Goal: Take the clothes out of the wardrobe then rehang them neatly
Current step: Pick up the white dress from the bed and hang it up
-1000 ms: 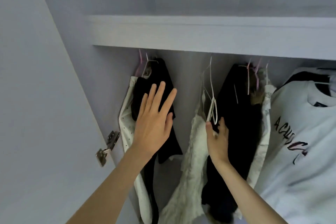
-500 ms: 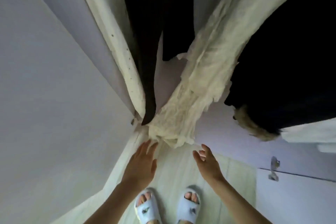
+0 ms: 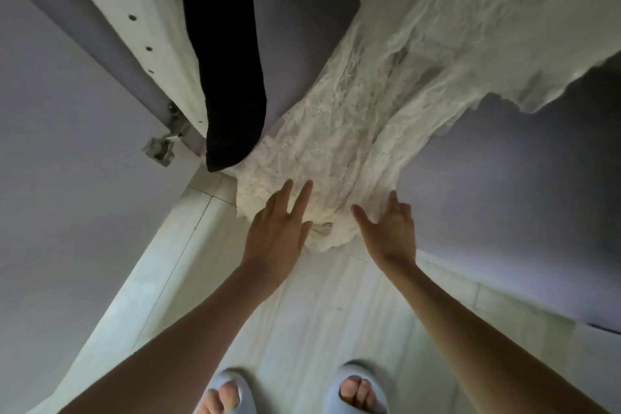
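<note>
Hem of a long cream, crinkled lace dress [image 3: 353,131] hangs low inside the wardrobe, nearly at the pale tiled floor [image 3: 319,306], and both hands flank it there. The left hand [image 3: 277,232] lies spread, fingers straight against the bunched fabric; the right hand [image 3: 391,230] is open and cupped at the other edge, pinching nothing yet. Likely they mean to gather the trailing length so it lifts out without dragging. A black garment [image 3: 228,77] and a white spotted one [image 3: 148,10] hang just left. No writing is legible.
</note>
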Action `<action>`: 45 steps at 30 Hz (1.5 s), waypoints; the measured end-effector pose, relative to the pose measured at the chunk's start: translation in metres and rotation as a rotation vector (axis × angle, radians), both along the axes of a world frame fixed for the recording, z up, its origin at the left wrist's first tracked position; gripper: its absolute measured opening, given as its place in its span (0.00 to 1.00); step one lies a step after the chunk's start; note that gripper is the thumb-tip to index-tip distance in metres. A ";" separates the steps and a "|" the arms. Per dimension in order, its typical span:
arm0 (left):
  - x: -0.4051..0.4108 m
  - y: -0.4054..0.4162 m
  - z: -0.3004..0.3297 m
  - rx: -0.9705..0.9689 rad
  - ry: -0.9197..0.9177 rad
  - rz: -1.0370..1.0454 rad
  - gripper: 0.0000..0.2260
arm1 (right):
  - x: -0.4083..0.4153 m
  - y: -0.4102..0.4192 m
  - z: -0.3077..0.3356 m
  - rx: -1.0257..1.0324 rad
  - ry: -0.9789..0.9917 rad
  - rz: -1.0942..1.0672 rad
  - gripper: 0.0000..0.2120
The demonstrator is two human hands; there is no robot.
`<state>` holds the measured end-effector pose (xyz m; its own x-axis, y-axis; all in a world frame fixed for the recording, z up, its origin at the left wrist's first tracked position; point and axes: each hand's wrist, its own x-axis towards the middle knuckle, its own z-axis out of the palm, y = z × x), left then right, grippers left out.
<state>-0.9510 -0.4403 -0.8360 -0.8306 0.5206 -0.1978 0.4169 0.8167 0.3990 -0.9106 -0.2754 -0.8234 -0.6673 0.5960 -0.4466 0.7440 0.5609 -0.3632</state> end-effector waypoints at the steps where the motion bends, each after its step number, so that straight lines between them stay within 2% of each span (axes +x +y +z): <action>1: -0.009 0.011 -0.007 -0.011 -0.010 0.046 0.32 | -0.005 0.001 -0.009 0.058 0.002 0.049 0.39; 4: -0.030 0.037 -0.023 -0.149 -0.018 0.103 0.34 | -0.014 0.004 -0.029 0.196 0.043 0.150 0.37; 6: -0.036 0.045 -0.026 -0.111 0.004 0.103 0.24 | -0.018 0.008 -0.040 0.201 0.164 0.127 0.25; 8: -0.033 0.051 -0.025 0.018 -0.081 0.140 0.14 | -0.024 0.011 -0.041 0.121 0.222 0.047 0.10; 9: -0.031 0.054 -0.022 0.082 -0.136 0.191 0.13 | -0.028 0.014 -0.038 0.011 0.231 -0.075 0.06; 12: -0.042 0.064 0.005 0.288 -0.165 0.353 0.11 | -0.050 0.016 -0.003 -0.583 0.361 -0.607 0.11; 13: -0.051 0.067 0.016 0.350 -0.124 0.386 0.11 | -0.057 0.016 0.010 -0.710 0.437 -0.672 0.11; 15: -0.075 0.077 0.049 0.475 -0.010 0.428 0.07 | -0.075 0.021 0.047 -0.833 0.583 -0.666 0.10; 17: -0.091 0.084 0.084 0.586 0.100 0.452 0.04 | -0.089 0.028 0.080 -0.860 0.714 -0.642 0.12; 19: -0.097 0.088 0.106 0.640 0.109 0.427 0.06 | -0.095 0.035 0.100 -0.862 0.783 -0.608 0.12; 21: -0.094 0.086 0.113 0.548 -0.070 0.299 0.16 | -0.090 0.036 0.113 -0.863 0.692 -0.523 0.05; 23: -0.082 0.075 0.117 0.322 -0.258 0.181 0.24 | -0.074 0.034 0.120 -0.811 0.478 -0.428 0.17; 25: -0.071 0.061 0.130 0.169 -0.332 0.140 0.25 | -0.056 0.031 0.135 -0.705 0.328 -0.312 0.22; 28: -0.054 0.044 0.167 0.006 -0.330 0.031 0.25 | -0.035 0.024 0.167 -0.465 0.190 -0.087 0.23; 31: -0.052 0.036 0.223 -0.080 -0.205 -0.120 0.25 | -0.027 0.015 0.222 -0.316 0.205 0.050 0.25; 34: -0.058 0.038 0.303 -0.041 -0.045 -0.150 0.25 | -0.031 0.008 0.298 -0.300 0.272 0.074 0.26; 39: -0.053 0.021 0.451 0.271 0.210 -0.163 0.22 | -0.019 -0.001 0.441 -0.312 0.470 -0.006 0.25; 43: -0.049 0.008 0.554 0.403 0.312 -0.123 0.20 | -0.009 0.003 0.549 -0.294 0.617 0.039 0.25; 45: -0.049 0.012 0.599 0.394 0.352 -0.133 0.21 | -0.011 0.009 0.603 -0.244 0.682 0.057 0.25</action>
<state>-1.0005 -0.4288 -0.2367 -0.7332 0.6044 0.3117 0.6701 0.5642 0.4823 -0.9218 -0.2664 -0.2207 -0.8720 0.4881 -0.0362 0.2794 0.4358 -0.8556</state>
